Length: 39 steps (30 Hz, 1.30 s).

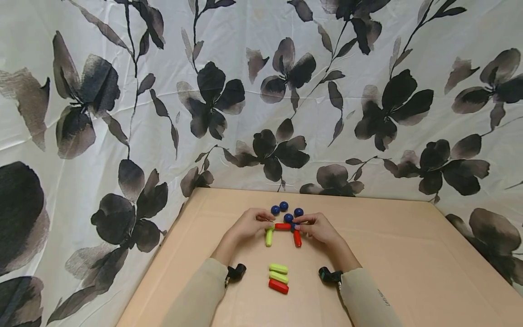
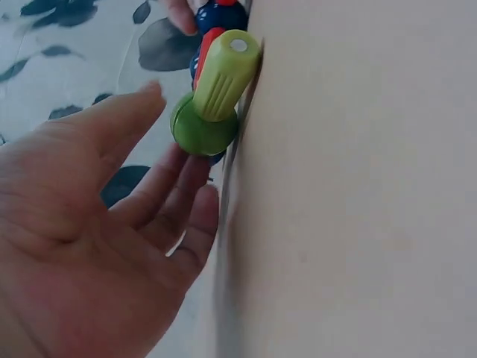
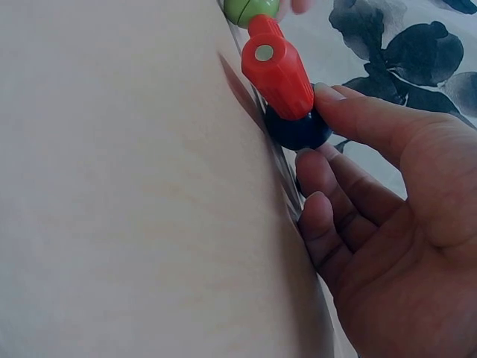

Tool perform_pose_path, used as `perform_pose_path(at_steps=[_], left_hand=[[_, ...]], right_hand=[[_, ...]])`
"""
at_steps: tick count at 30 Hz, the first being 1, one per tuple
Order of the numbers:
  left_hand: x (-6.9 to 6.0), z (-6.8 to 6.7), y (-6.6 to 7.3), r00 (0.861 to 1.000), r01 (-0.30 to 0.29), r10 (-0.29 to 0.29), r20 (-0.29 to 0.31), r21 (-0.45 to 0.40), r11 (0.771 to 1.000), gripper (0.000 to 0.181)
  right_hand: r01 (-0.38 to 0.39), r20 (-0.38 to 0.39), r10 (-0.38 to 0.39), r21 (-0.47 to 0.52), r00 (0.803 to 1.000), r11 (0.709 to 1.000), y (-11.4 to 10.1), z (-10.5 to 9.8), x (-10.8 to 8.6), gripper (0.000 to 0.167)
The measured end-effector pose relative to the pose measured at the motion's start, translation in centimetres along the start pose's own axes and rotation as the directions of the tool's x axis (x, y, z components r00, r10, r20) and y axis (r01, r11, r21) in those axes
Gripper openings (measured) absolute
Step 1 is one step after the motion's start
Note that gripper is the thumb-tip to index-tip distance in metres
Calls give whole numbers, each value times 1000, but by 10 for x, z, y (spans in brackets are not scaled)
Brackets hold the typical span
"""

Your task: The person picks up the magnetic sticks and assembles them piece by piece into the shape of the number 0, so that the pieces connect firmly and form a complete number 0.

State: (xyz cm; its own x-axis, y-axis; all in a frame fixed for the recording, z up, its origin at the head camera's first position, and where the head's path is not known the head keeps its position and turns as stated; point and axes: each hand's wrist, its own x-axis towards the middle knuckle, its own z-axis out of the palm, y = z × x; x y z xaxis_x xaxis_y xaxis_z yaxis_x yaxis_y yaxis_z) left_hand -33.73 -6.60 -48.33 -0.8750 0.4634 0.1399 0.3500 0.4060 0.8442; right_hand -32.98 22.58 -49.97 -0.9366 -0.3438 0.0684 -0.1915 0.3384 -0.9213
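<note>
Only the head view takes in the whole layout: the joined frame (image 1: 283, 226) sits toward the far part of the tan tabletop (image 1: 408, 272), four blue balls (image 1: 283, 205) lie just beyond its crossbar, and two lime rods (image 1: 278, 276) and a red rod (image 1: 278, 286) lie loose in a row nearer the person. The wrist views add what it misses, a pale round disc on the near end of each of the frame's legs (small, but plain enough up close).

The frame has a red crossbar (image 3: 266, 27) between a green ball (image 2: 203, 130) and a dark blue ball (image 3: 298, 128), with a ridged lime leg (image 2: 227, 78) running from the green one and a ridged red leg (image 3: 279, 78) from the blue.

The left hand (image 1: 253, 223) has its fingertips against the green ball, its thumb standing apart from it. The right hand (image 1: 316, 227) pinches the dark blue ball between thumb and fingertips, the thumb also beside the red leg.
</note>
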Motion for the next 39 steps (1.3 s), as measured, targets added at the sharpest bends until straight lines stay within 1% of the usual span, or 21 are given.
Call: perform_pose_path(at_steps=[4,8,13,17,21,25,28,30,36,39], left_hand=[[5,2,-13,1000,10,-10,10,-54,998,18],[5,3,-18,1000,13,-11,12,-100,995,20],[1,1,-19,999,19,-15,34,-121,992,26],[-2,0,-18,999,18,-14,31,-127,992,26],[-3,0,-16,999,17,-13,29,-134,991,26],[-3,1,-17,1000,12,-9,24,-132,991,25],[-2,1,-18,1000,13,-10,22,-121,993,25],[-2,1,-19,1000,14,-11,21,-115,993,25],[-3,1,-20,1000,8,-6,19,-114,993,25],[-3,1,-21,1000,2,0,21,-110,994,25]], right_hand=[[-3,-1,3,10,1000,1000,0,1,0,26],[-1,-5,1,14,1000,1000,-2,1,-1,28],[-7,-10,7,18,1000,1000,-4,2,0,26],[-1,-8,1,10,1000,1000,-5,2,2,26],[-13,-11,13,13,1000,1000,-3,0,2,27],[-40,-67,41,18,997,999,-3,-3,2,28],[-39,-123,41,21,992,999,-4,-4,3,26],[-37,-154,37,3,987,999,-5,-5,5,24],[-53,-252,46,-21,967,998,-9,-3,10,21],[-63,-292,51,-33,955,997,-11,-3,11,23]])
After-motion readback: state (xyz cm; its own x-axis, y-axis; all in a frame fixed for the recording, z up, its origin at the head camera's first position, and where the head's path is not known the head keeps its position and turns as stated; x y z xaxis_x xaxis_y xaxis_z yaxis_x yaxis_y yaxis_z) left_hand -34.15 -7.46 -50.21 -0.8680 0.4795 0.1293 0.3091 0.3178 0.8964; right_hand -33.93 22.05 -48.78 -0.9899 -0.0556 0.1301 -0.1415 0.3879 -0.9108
